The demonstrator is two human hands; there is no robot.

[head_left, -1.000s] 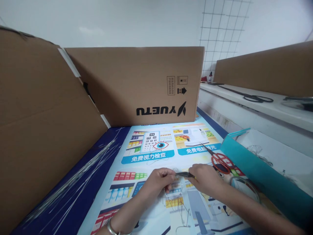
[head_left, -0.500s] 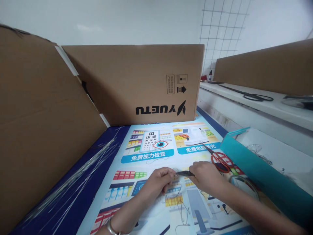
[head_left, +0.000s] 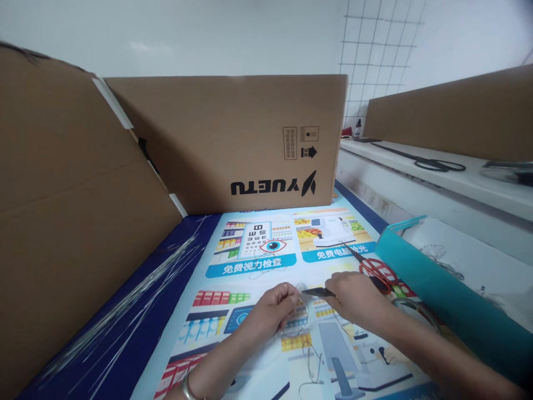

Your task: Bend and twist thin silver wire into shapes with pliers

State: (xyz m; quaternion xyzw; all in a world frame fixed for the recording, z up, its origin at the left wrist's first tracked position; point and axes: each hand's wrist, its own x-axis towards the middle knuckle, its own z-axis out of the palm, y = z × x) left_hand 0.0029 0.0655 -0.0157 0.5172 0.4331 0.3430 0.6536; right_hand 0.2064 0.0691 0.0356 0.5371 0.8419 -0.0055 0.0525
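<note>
My left hand [head_left: 272, 310] is closed in a pinch on a thin wire loop [head_left: 296, 323] that curves down over the printed poster [head_left: 254, 261]. My right hand [head_left: 355, 300] grips small dark pliers [head_left: 317, 291] whose tip points left towards the left fingers, almost touching the wire. Both hands rest low on the poster, close together. More bent wire [head_left: 312, 361] lies on the poster just in front of me.
Red-handled scissors [head_left: 372, 269] lie right of my right hand. A teal box lid [head_left: 441, 303] holding wire pieces sits at right. Straight wires [head_left: 125, 300] lie on the blue mat at left. Cardboard panels [head_left: 233, 139] wall the back and left. Black scissors [head_left: 433, 164] rest on the right shelf.
Both hands shifted slightly; the right hand with the pliers edged left and up, and the wire loop under the left fingers now shows more clearly.
</note>
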